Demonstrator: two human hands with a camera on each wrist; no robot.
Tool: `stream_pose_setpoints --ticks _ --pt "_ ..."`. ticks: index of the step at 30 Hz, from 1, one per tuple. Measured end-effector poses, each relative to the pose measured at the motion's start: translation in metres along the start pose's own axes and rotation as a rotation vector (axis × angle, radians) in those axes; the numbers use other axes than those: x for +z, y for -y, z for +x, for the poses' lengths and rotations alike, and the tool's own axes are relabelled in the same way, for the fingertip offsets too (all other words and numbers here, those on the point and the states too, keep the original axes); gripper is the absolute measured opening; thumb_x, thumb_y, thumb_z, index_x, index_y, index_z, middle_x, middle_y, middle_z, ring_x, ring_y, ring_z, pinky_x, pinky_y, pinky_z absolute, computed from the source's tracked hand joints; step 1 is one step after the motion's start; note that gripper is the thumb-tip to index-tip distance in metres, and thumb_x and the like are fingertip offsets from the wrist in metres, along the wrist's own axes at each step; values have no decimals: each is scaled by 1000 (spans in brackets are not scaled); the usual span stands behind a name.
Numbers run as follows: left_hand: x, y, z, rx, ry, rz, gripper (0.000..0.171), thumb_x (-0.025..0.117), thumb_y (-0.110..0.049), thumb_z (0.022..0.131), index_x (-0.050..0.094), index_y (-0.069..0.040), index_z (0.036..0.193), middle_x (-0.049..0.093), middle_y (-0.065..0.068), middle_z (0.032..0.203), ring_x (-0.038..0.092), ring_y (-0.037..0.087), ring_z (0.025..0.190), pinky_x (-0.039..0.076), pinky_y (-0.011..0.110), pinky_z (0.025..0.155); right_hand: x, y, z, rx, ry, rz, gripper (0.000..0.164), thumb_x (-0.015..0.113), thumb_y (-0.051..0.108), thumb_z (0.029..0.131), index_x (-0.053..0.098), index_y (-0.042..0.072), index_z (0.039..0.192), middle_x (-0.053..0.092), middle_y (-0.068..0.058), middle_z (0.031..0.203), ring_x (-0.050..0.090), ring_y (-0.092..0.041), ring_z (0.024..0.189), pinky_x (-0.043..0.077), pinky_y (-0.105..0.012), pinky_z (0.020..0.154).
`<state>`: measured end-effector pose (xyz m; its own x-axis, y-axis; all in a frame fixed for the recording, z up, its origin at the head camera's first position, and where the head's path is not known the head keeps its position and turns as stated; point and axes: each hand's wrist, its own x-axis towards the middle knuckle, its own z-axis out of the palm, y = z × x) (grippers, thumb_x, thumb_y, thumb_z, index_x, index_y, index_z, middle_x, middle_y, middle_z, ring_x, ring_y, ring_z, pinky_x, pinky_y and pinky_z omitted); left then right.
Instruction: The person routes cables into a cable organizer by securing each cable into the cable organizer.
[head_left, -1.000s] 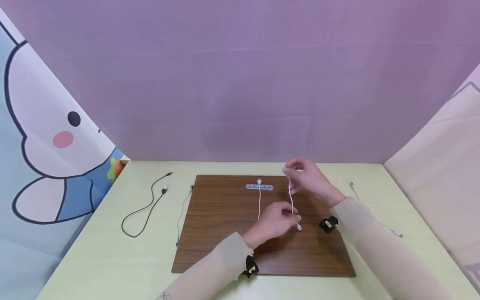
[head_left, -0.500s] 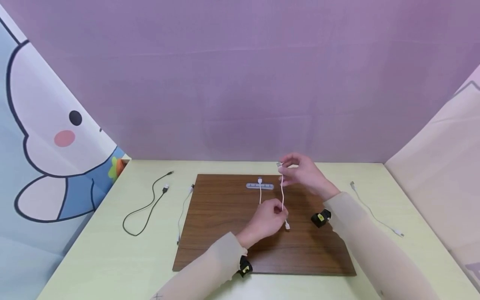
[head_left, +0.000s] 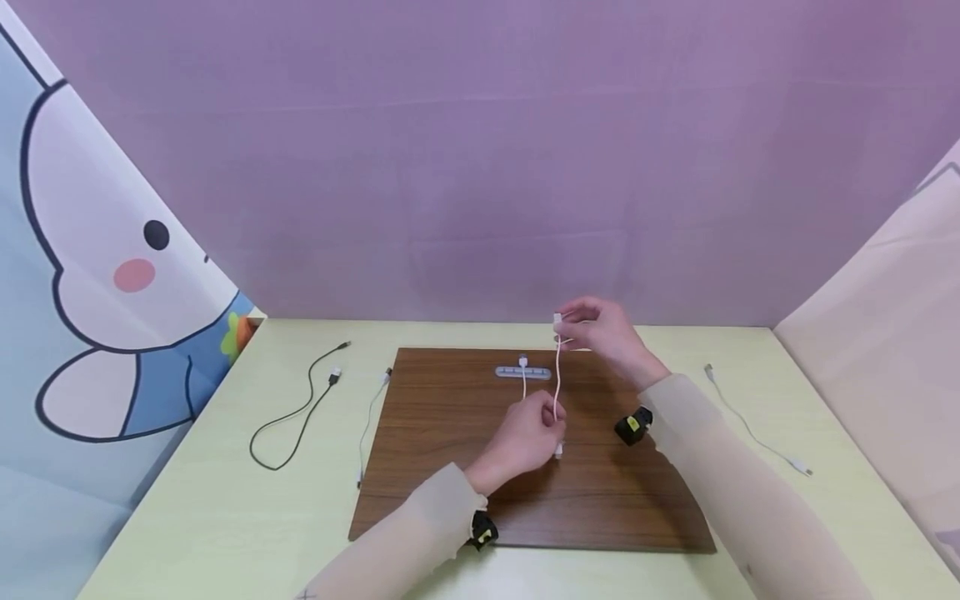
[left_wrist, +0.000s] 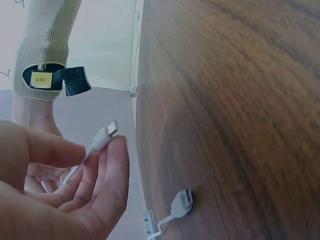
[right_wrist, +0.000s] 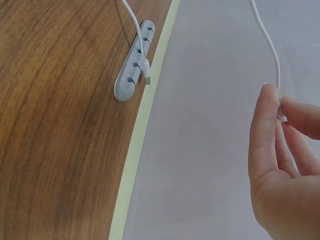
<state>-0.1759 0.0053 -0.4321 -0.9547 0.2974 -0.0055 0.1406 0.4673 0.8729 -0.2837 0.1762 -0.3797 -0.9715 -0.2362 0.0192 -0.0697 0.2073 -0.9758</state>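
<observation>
Above the brown wood-grain board (head_left: 622, 500), head view, your left hand (head_left: 523, 435) and right hand (head_left: 609, 335) pinch a thin white cable (head_left: 557, 367) near its ends; swung low, it could snag the clipped white cable (head_left: 523, 383). Left wrist: a slack grip might let the white plug (left_wrist: 101, 139) twist. Right wrist: hasty reaching could bump the pale grey slotted strip (right_wrist: 130, 65).

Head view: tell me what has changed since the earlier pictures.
The left hand and right hand have shifted leftward, bringing the held white cable closer to the grey holder. Neither grip let go. The holder, its clipped cable and the brown board stayed put.
</observation>
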Motion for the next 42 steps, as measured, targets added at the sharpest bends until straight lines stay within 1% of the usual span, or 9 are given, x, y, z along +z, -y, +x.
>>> stream_pose_setpoints --ticks 6,9,15,20,23,27,30,35,42 --pt "-4 -1 -4 -7 -2 43 21 65 -1 95 62 3 115 56 0 77 54 12 67 47 26 61 4 3 6 20 -16 7 38 70 5 95 58 -9 129 64 -29 119 70 -40 99 60 -39 83" --pt "-5 -3 -6 31 -24 83 24 65 -1 94 61 5 117 56 -1 77 52 11 68 47 24 62 5 4 10 39 -14 7 36 69 3 96 58 -10 128 64 -30 120 69 -41 100 59 -40 85" --pt "-8 -7 -8 74 -84 127 41 67 -2 93 57 6 132 59 -3 80 56 7 71 50 24 67 8 3 22 52 -25 -38 35 69 1 94 59 -10 127 65 -26 116 72 -31 93 59 -39 85" --pt "-9 -7 -9 99 -103 159 48 68 -2 93 54 5 139 58 -5 80 55 6 70 49 23 67 10 -4 26 51 -11 -102 38 69 0 94 57 -11 128 65 -26 115 70 -42 101 59 -39 85" --pt "-10 -5 -9 109 -87 176 34 67 -1 93 61 3 126 57 -4 79 54 7 68 48 23 63 12 -11 27 51 -7 -133 35 69 1 94 59 -9 126 65 -25 113 70 -42 100 60 -36 81" --pt "-11 -3 -9 105 -63 216 6 67 -2 94 62 -5 94 54 -3 74 52 10 64 45 24 56 16 -21 30 45 -7 -157 31 71 1 93 62 -8 122 67 -24 110 72 -36 95 60 -34 79" --pt "-10 0 -8 106 -63 277 16 68 -3 93 58 -10 82 53 -3 71 53 13 64 45 27 56 19 -25 32 48 -7 -164 29 72 0 92 64 -8 118 67 -23 108 72 -35 92 60 -39 81" --pt "-8 4 -7 108 -73 364 18 70 -5 90 58 -11 77 54 -3 70 57 18 68 49 33 61 25 -30 33 63 3 -197 25 72 0 92 65 -7 115 66 -22 106 72 -33 90 58 -46 86" --pt "-7 7 -5 95 -54 418 18 70 -8 90 58 -11 77 54 -1 71 61 22 72 51 36 63 30 -36 36 88 18 -211 22 71 0 92 65 -7 112 67 -22 105 72 -31 87 59 -43 85"
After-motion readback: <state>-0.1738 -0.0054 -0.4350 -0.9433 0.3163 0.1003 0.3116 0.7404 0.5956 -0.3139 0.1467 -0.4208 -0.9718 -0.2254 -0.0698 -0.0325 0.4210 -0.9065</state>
